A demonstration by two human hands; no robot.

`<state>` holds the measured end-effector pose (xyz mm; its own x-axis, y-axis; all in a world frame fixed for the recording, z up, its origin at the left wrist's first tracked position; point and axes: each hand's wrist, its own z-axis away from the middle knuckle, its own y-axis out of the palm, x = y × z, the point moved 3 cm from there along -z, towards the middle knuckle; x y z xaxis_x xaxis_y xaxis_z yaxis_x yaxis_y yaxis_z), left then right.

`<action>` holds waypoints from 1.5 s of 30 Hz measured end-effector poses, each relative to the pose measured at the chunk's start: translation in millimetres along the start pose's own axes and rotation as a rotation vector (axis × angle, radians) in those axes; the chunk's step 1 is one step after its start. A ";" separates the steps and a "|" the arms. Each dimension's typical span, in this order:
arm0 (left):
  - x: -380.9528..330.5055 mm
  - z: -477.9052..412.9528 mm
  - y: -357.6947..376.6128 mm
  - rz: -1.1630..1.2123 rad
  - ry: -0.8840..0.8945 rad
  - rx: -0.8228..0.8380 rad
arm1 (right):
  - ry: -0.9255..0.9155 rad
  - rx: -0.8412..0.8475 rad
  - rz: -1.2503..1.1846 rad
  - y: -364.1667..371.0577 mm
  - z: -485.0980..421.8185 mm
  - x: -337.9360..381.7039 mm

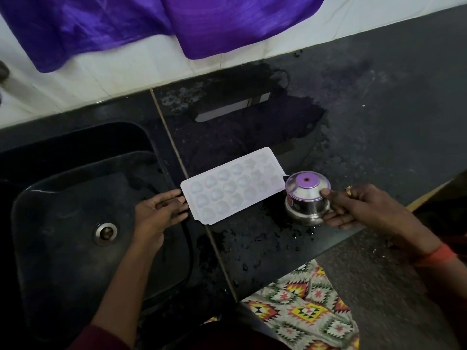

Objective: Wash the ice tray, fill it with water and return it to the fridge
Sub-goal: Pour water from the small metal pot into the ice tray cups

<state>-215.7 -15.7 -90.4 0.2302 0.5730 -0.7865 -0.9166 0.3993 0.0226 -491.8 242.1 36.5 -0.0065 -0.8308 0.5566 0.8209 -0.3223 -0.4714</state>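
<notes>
A white ice tray (233, 185) with several rounded moulds lies flat on the wet black counter (366, 109), just right of the sink. My left hand (156, 213) reaches over the sink edge, its fingers loosely spread and touching the tray's near left end. My right hand (358, 205) grips a small steel pot (307, 198) that stands on the counter at the tray's right end; thumb on its upper side, fingers round its base. The pot's mouth shows a purple reflection.
A black sink (75, 223) with a round drain (105, 233) lies at the left. Purple cloth (177, 24) hangs over the white wall behind. Water spots cover the counter near the tray. A patterned garment (303, 311) shows below the counter's front edge.
</notes>
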 end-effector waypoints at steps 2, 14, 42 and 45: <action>-0.3 0.9 0.3 0.001 0.002 0.003 | -0.004 -0.005 -0.012 0.2 0.7 -0.9; 0.5 1.1 0.3 -0.005 -0.008 -0.008 | -0.025 -0.022 -0.043 0.9 5.1 -0.2; 5.2 5.0 -1.2 0.009 -0.010 0.008 | -0.142 0.004 0.093 13.9 12.0 5.6; 6.2 4.8 -1.9 0.009 -0.009 0.004 | -0.142 0.004 0.091 14.6 12.3 5.4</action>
<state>-211.0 -9.5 -92.4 0.2252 0.5828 -0.7808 -0.9171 0.3974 0.0321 -472.9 238.5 41.0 0.1486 -0.7840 0.6027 0.8169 -0.2462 -0.5216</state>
